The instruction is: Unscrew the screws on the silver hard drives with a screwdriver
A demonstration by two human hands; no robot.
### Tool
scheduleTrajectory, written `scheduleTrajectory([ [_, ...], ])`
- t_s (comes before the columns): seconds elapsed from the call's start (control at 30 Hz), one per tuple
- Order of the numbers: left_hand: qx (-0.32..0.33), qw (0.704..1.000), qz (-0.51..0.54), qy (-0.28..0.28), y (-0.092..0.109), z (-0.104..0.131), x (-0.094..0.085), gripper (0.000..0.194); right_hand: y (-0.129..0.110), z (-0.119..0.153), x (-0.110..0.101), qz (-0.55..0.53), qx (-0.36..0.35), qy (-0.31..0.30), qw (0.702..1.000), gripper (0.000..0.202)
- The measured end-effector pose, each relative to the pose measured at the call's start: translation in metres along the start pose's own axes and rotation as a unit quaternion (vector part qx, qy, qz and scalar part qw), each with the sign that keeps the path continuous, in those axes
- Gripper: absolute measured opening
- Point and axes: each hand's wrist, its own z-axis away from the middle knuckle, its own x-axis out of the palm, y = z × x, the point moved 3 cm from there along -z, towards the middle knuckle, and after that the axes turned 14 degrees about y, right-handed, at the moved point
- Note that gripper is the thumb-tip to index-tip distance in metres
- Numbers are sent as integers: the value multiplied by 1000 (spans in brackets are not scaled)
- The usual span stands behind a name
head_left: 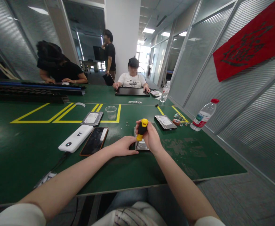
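Observation:
My right hand (151,136) is wrapped round a yellow and black screwdriver (142,128), held nearly upright with its tip down at the left side of a hard drive (142,146). That drive lies on the green table in front of me, partly covered by both hands. At its left edge rests my left hand (126,145), thumb and fingers apart around the near left corner, steadying or touching the drive. A second hard drive (165,122) lies to the right, and a third hard drive (92,118) lies farther left.
Left of my hands are a phone (94,141) and a white power bank (76,138) with a cable. A clear plastic cup (111,113) stands behind tiny loose pieces (127,123). Rightward are a tape roll (176,122) and a water bottle (203,115). A person (132,78) sits opposite.

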Motion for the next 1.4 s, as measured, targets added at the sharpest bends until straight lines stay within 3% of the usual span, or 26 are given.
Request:
scheduleTrajectory([
  [0.2, 7, 1000, 12, 0, -2, 0, 1, 35, 0, 0, -2, -2, -48, -8, 999, 32],
  [0.4, 15, 1000, 2, -4, -2, 1, 2, 38, -3, 0, -1, -5, -41, -21, 999, 33],
  [0.57, 6, 1000, -9, -3, 0, 0, 0, 34, -2, 0, 1, -20, 6, -2, 1000, 45],
  [0.8, 13, 1000, 12, 1, 1, -1, -1, 33, 0, 1, -1, -2, -34, -16, 999, 30],
  [1.4, 5, 1000, 3, -4, 1, -1, 0, 32, 0, 0, 0, 3, -34, -21, 999, 37],
])
